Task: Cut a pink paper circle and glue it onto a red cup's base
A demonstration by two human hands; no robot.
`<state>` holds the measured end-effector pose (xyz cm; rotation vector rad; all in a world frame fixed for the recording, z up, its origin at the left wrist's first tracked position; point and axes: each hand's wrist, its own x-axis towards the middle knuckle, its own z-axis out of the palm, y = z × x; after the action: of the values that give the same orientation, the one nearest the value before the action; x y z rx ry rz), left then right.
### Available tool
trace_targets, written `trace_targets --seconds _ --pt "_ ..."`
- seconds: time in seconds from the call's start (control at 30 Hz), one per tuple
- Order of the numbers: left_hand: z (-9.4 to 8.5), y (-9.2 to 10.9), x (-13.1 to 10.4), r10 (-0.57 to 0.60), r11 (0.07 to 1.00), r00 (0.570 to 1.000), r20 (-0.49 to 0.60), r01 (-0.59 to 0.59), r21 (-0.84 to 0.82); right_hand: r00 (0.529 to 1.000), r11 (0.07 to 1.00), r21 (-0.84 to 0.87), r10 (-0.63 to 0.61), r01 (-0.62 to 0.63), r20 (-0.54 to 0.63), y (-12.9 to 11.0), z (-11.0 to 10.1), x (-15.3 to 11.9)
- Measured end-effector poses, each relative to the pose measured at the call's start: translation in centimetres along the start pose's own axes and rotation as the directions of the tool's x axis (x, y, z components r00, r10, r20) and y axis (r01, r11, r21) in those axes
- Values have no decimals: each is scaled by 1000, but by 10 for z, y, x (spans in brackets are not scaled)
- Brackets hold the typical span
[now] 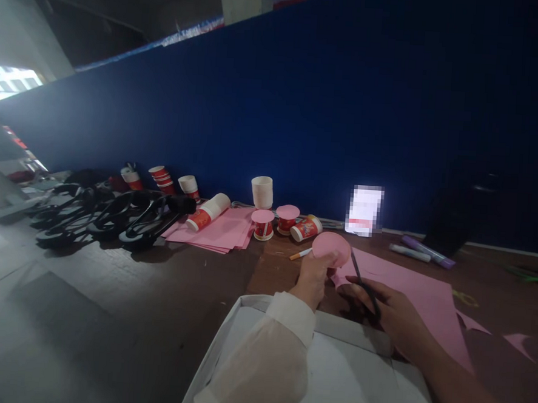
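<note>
My left hand (315,274) is closed on a round pink paper disc (332,248), holding it up above the table. A pair of scissors (358,269) is gripped in my right hand (388,306), its blade against the right edge of the disc. Under the disc a bit of pink paper hangs down. A large pink sheet (409,289) lies beneath and to the right of my right hand. Behind the disc lies a red paper cup (307,228) on its side. Two small red cups topped with pink discs (262,217) stand left of it.
A white box (238,321) sits right in front of me. Black strapped items (151,222) and a pink paper stack (221,238) lie left. Along the blue partition (256,115) are a white cup (263,192), a lit screen (364,210) and markers (427,251). Pink scraps (519,344) lie right.
</note>
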<state>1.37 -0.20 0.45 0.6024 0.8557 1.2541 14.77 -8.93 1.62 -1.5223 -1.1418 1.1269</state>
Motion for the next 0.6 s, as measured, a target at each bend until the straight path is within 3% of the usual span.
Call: trace_targets --seconds 0.47,0.6 --pt "1 0 -1 -21 999 1000 8 21 -26 995 990 100 91 -95 42 -6 2 -2" --pt "0 0 -1 -26 999 1000 9 26 -38 1000 999 51 3 -3 0 -4 2 -1"
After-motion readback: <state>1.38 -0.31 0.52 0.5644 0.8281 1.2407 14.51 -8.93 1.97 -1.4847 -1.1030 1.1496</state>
